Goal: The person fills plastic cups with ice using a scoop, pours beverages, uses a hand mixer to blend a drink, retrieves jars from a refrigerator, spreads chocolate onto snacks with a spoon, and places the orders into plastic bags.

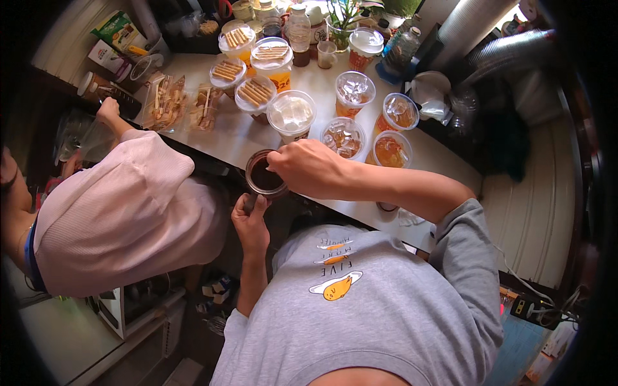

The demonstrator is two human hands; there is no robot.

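While left fingers (259,206) wrap the dark cup (269,192) closely, keep it level under right fingers (275,160); they're curled, hold unclear.

Lettering (337,267): shirt (380,309) (upside-down); orange cup (278,77)

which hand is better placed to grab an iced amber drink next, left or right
Right, most likely: the right hand is at the mouth of the cup of dark liquid, nearer the iced amber drinks. The left hand holds that cup and is farther from them.
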